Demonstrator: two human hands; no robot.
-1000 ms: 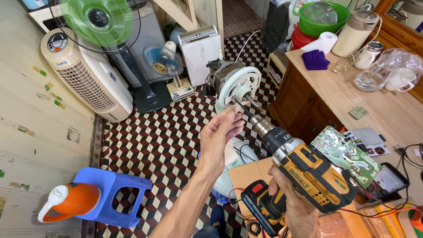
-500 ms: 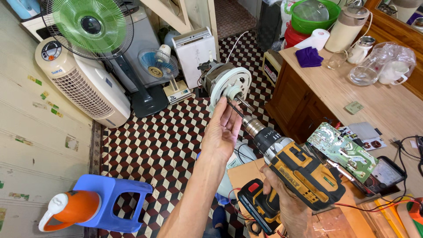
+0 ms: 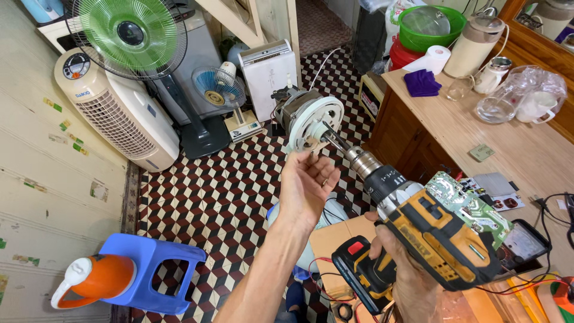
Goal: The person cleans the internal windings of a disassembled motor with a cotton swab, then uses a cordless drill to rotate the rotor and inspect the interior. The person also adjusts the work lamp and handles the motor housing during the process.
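Head view, looking down. A fan motor (image 3: pixel 302 116) w/ white round front plate is being held up in mid-air above the checkered floor (image 3: pixel 209 191) by the left hand (image 3: pixel 308 185); palm is turned up toward the camera, fingers loosely curled & partly open, fingertips touching the plate's lower edge. How firmly it is being gripped cannot be told. A yellow-black cordless drill (image 3: pixel 418 230) is being held by the right hand (image 3: pixel 403 278), fingers wrapped closed around the handle just above the black battery pack w/ red button. The drill is being pointed up & left; its bit (image 3: pixel 332 139) is being pressed against the centre of the motor's plate.

Surroundings: green-bladed pedestal fan (image 3: pixel 128 36) & white air cooler (image 3: pixel 113 110) are standing at upper left, a small blue desk fan (image 3: pixel 219 90) beside them, near a white box-shaped unit (image 3: pixel 269 72). A blue plastic stool (image 3: pixel 149 272) is lying at lower left, w/ an orange-white jug (image 3: pixel 92 281) touching it. At right, a wooden counter (image 3: pixel 508 143) is carrying a purple cloth (image 3: pixel 421 84), paper roll (image 3: pixel 430 60), green basin (image 3: pixel 431 27) & glassware. A green circuit board (image 3: pixel 472 206) is showing just behind the drill body.
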